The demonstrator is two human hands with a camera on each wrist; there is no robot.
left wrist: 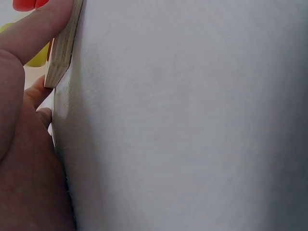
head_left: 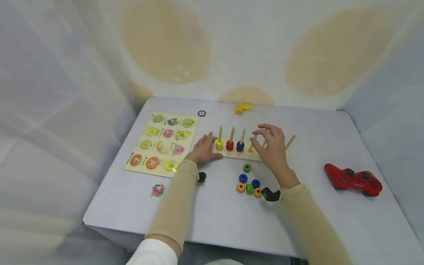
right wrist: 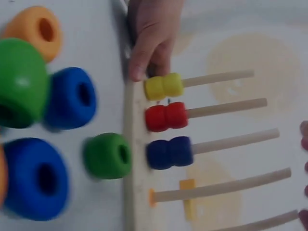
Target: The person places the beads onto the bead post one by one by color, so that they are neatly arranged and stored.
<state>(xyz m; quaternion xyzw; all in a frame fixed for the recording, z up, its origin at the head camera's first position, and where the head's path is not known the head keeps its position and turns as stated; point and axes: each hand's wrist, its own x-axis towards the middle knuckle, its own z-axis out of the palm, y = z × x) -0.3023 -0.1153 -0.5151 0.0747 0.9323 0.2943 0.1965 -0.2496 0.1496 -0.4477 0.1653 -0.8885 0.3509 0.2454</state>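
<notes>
A wooden peg board [head_left: 243, 156] with a row of upright pegs stands mid-table. Two yellow beads [right wrist: 163, 86] sit on its first peg, two red beads [right wrist: 166, 117] on the second and two dark blue beads [right wrist: 170, 153] on the third. My left hand [head_left: 204, 150] grips the board's left end, thumb along the front edge and fingers behind. Over the fourth peg [right wrist: 226, 190], which has an orange spot at its foot, hovers my right hand [head_left: 273, 149], fingers loosely bent and no bead between them. Several loose green, blue and orange beads [head_left: 249, 189] lie in front of the board.
Left of the board lies a fruit puzzle [head_left: 170, 154], with a small pink figure [head_left: 157, 190] nearer me. A red game controller [head_left: 353, 180] is at the right. Toward the back are a yellow block [head_left: 243, 108] and a round dark disc [head_left: 202, 113].
</notes>
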